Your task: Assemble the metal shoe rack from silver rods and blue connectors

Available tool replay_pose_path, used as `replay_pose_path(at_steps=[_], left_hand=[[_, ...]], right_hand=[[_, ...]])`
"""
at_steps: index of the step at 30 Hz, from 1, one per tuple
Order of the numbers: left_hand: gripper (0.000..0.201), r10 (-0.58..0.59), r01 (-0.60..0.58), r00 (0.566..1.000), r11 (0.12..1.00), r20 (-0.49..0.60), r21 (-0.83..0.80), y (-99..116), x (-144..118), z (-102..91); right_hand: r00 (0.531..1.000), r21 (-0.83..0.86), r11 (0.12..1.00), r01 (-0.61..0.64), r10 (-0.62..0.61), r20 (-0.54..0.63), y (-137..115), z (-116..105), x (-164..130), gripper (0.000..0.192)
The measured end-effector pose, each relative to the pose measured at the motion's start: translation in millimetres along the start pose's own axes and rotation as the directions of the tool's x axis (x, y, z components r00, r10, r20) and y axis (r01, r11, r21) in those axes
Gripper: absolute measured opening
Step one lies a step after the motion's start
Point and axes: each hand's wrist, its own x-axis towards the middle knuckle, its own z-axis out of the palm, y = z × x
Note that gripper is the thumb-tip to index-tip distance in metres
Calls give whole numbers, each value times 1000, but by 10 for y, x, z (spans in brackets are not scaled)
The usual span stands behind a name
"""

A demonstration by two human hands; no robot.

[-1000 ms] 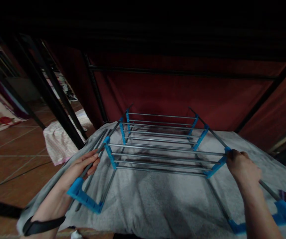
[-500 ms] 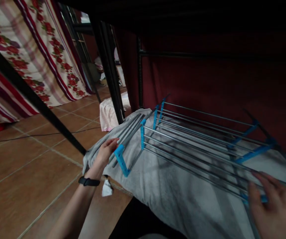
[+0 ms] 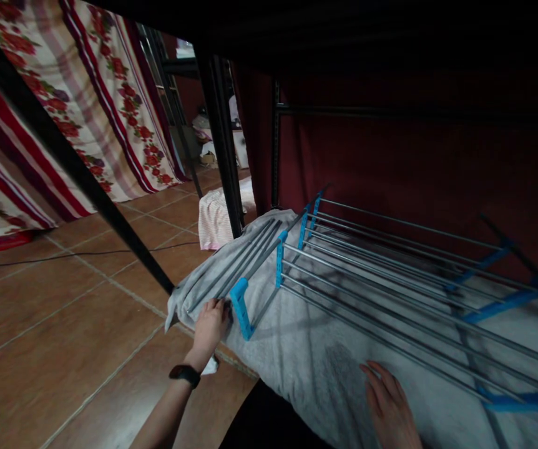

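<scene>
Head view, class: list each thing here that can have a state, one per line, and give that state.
Drying rack: lying flat on the grey blanket, rods level.
Loose rods: bundled side by side at the rack's left end.
Grey blanket: spread out under the rack.
Left hand: at the near ends of the loose rods; grip unclear.
Right hand: open, flat on the blanket.
Floral curtain: hanging.
</scene>
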Motion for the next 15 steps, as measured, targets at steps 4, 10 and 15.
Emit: replay_pose_path(at_steps=[4, 10, 15], left_hand=[[32, -1, 2, 1000, 999, -29, 50, 31, 82, 21], [36, -61, 64, 998, 989, -25, 133, -30, 247, -36], [39, -21, 25, 999, 990, -30, 140, -78, 360, -73]], right_hand=[[1000, -22, 1000, -12, 12, -11, 192, 167, -176, 33], [999, -30, 999, -10, 12, 51, 382, 523, -476, 36], [990, -69, 996, -48, 57, 127, 400, 654, -591, 41]])
